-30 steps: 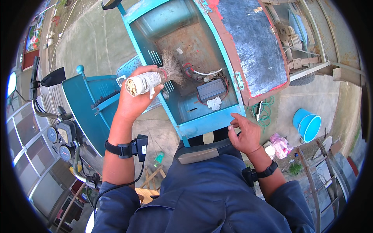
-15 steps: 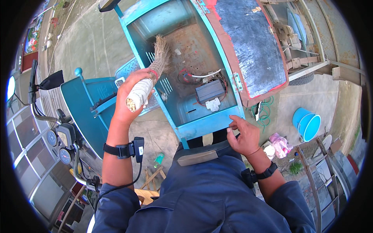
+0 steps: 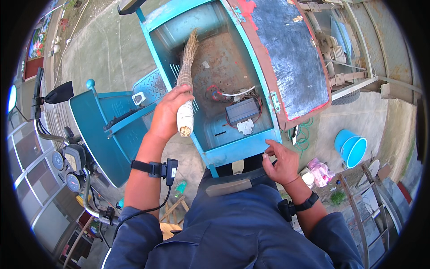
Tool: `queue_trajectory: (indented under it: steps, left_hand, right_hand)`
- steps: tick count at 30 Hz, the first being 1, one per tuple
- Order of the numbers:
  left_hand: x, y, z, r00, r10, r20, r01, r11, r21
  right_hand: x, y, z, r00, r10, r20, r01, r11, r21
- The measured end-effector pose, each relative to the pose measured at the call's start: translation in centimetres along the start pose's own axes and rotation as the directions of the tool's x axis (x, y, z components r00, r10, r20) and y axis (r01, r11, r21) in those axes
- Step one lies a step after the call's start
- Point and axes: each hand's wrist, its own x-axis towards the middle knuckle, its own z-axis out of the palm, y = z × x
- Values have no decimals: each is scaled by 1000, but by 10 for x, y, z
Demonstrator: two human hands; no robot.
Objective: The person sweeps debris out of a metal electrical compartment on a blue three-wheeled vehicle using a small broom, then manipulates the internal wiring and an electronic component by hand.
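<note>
Label (image 3: pixel 174 172) on the left forearm gadget (image 3: pixel 167 169) is too small to read, fwiw. Broom (image 3: pixel 186 83) is in the left hand (image 3: pixel 168 115), fingers closed snugly round it, white butt sticking out toward the body, bristles pointing away over the teal box (image 3: pixel 242 150). Left arm's stretched forward. Right hand (image 3: pixel 283 164) hovers around the box's near corner, empty, fingers loosely curled and half open, elbow bent.
</note>
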Motion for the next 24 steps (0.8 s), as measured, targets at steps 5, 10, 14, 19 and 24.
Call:
queue_trajectory:
  steps: [5,10,14,19,24]
  left_hand:
    - [-23,27,20,980,47,191,-14,986,-168]
    - [-22,42,1,979,63,195,-71,997,30]
    - [8,-18,21,982,47,181,-55,998,37]
    - [-5,22,16,953,132,271,-95,984,-148]
    - [-3,0,12,962,73,263,-108,987,121]
  right_hand:
    - [-1,-5,-1,1000,28,10,-28,999,31]
    - [1,1,-10,994,-80,76,83,996,-40]
    - [6,-9,-6,992,-108,60,108,994,-10]
    - [2,-1,-9,985,-170,18,170,984,-54]
    - [2,-3,-7,991,-128,41,128,992,-10]
